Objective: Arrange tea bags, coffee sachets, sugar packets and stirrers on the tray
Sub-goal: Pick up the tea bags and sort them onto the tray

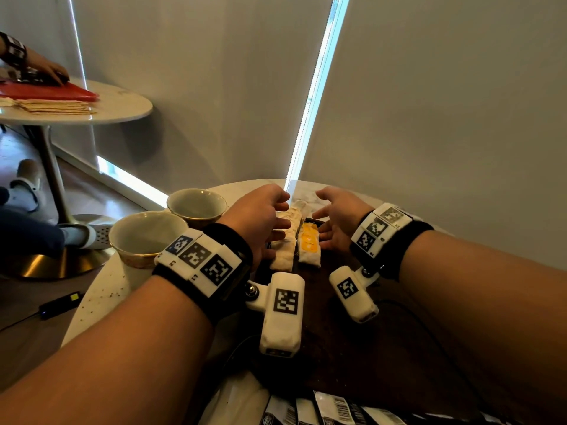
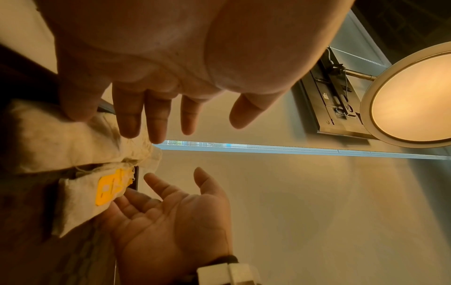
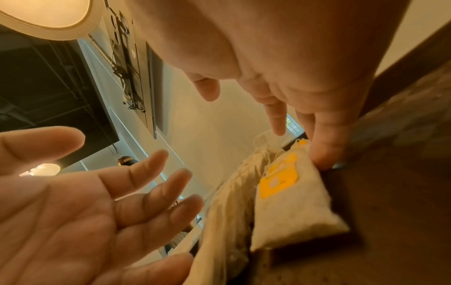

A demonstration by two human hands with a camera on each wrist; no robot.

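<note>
Two rows of tea bags lie side by side on the dark wooden tray [image 1: 340, 320]: a plain white row [image 1: 287, 240] and a row with yellow tags [image 1: 310, 245]. My left hand [image 1: 283, 211] stands edge-on left of the white row [image 2: 61, 138], fingers straight, its little finger touching the bags. My right hand [image 1: 319, 210] stands to the right of the yellow-tagged row [image 3: 288, 192], palm inward, with a finger [image 3: 324, 154] touching the top bag. Neither hand holds anything. Black-and-white sachets [image 1: 325, 409] with barcodes lie at the near edge.
Two empty gold-rimmed bowls [image 1: 196, 205] [image 1: 147, 234] stand on the marble table [image 1: 101, 299] left of the tray. A black cable [image 1: 429, 329] crosses the tray's right side. At the far left, another person's hand [image 1: 46, 70] rests on a red tray [image 1: 52, 92] on a second table.
</note>
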